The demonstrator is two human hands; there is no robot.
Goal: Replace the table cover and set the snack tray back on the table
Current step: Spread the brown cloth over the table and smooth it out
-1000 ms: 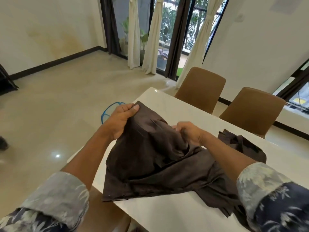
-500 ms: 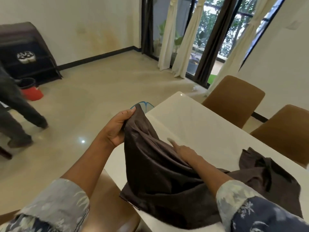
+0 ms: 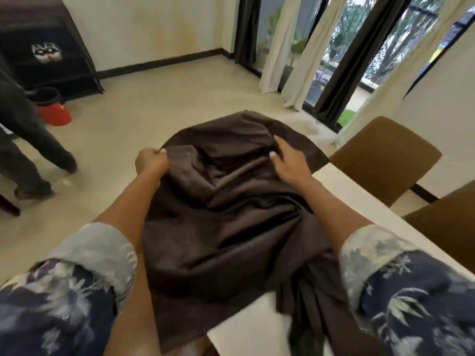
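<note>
We see the cover (image 3: pixel 226 214) bunched over one end of the table (image 3: pixel 359 199), partly hanging off its edge. The left hand (image 3: pixel 151 163) grips the cover's edge in curled fingers. The right hand (image 3: pixel 289 161) lies on the cloth; in the blur we cannot tell whether it pinches a fold.
</note>
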